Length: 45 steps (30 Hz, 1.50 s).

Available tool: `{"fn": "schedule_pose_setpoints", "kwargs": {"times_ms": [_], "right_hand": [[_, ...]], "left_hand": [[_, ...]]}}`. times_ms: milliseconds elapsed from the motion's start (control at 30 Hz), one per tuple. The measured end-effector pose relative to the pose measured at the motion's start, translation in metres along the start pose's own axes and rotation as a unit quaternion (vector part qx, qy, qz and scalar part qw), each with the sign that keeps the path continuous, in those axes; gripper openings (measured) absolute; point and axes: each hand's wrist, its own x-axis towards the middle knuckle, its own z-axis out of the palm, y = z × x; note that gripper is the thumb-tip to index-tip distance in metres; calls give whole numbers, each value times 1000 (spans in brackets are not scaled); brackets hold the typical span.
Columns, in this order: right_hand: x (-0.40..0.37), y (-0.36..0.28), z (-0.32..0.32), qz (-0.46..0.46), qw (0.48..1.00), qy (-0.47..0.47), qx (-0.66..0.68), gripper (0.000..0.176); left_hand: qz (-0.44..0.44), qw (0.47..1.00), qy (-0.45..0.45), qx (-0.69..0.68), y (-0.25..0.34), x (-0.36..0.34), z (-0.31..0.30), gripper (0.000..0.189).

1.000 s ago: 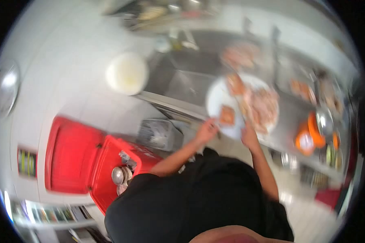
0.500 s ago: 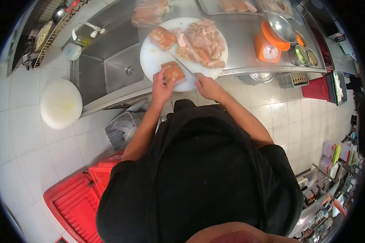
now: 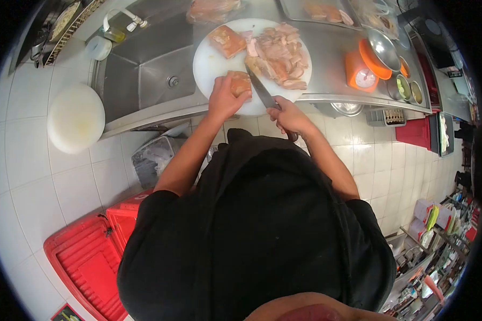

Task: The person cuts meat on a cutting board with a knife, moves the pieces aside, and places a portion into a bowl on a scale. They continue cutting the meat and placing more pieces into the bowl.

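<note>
My left hand (image 3: 226, 98) is closed on a piece of meat (image 3: 241, 82) with an orange-brown surface, near the front of the round white cutting board (image 3: 211, 63). In my right hand (image 3: 290, 115) is the dark handle of a knife (image 3: 262, 90), its blade lying flat-on to view just right of that piece. The knife tip reaches the edge of a heap of sliced meat (image 3: 281, 53) on the board's right side. Another uncut piece of meat (image 3: 227, 41) rests at the upper left of the board. My left fingertips are partly hidden by the hand.
A steel sink (image 3: 160, 67) lies left of the board. To the right stand an orange scale (image 3: 363, 75) with a steel bowl (image 3: 383, 49) and several small containers. Bagged meat (image 3: 213, 9) and a metal tray (image 3: 326, 16) are behind. A red lidded box (image 3: 85, 262) sits low at left.
The knife has come away from the piece of meat to the right, its blade now turned broadside. My left hand has closed further around the piece. The whole view has shifted slightly.
</note>
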Motion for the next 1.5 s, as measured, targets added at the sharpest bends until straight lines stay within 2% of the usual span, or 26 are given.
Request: {"fn": "schedule_pose_setpoints", "kwargs": {"times_ms": [100,200,233,267,300,333,367,400,433,500,600,700,733,833,933,1233,1500], "right_hand": [[-2,1,-2,2,1000,16,-1,42],[9,24,-9,-17,996,61,-56,47],[-1,11,-10,-15,995,45,-89,48],[27,58,-15,-124,981,83,-125,45],[12,30,-14,-14,995,32,-92,40],[18,40,-15,-20,997,25,-71,35],[30,61,-13,-91,994,51,-15,31],[52,91,-25,-90,993,37,-67,23],[17,33,-13,-27,999,16,-20,17],[21,38,-16,-26,999,-1,-37,15],[29,53,-22,-61,997,-9,-50,14],[41,67,-27,-68,997,-12,-44,12],[42,71,-27,-101,994,-15,-32,13],[36,63,-30,-72,996,-9,-54,14],[51,82,-34,-90,995,-11,-35,14],[45,77,-37,-104,992,-11,-70,14],[47,86,-37,-102,994,-17,-33,12]], "left_hand": [[-5,1000,-8,19,8,2,-3,78],[50,998,4,30,-14,14,24,71],[41,999,9,-5,13,10,9,45],[64,992,-74,-77,11,18,4,28],[300,947,46,-103,-53,36,59,13],[222,974,42,-16,-14,28,33,13],[132,990,32,26,12,20,14,22],[83,996,9,-34,22,15,0,30],[50,999,-18,-11,12,18,4,48],[42,998,-20,47,21,6,-11,70],[58,994,-63,71,17,6,-17,84],[68,992,-56,94,13,1,-14,81],[57,992,-67,92,13,-1,-14,81],[44,991,-89,88,20,-7,-22,80],[57,991,-48,109,14,-13,-15,82],[47,994,-23,91,6,-16,-4,77],[66,993,-16,96,3,-15,-4,77]]}}
